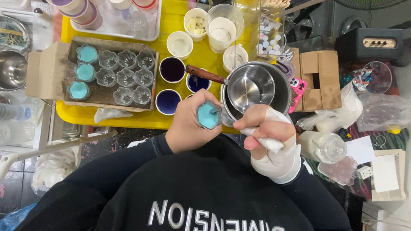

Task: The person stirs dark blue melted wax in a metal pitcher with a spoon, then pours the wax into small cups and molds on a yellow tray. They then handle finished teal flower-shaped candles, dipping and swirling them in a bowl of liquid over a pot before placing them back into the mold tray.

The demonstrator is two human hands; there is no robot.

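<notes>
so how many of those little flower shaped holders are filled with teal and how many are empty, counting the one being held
teal-filled holders in the cardboard tray: 3
teal-filled holder in the left hand: 1
empty clear holders in the tray: 8
total: 12

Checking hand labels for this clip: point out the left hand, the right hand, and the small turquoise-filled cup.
left hand (188, 126), head view, back of hand.
right hand (264, 127), head view, knuckles.
turquoise-filled cup (209, 115), head view, turquoise surface.
</notes>
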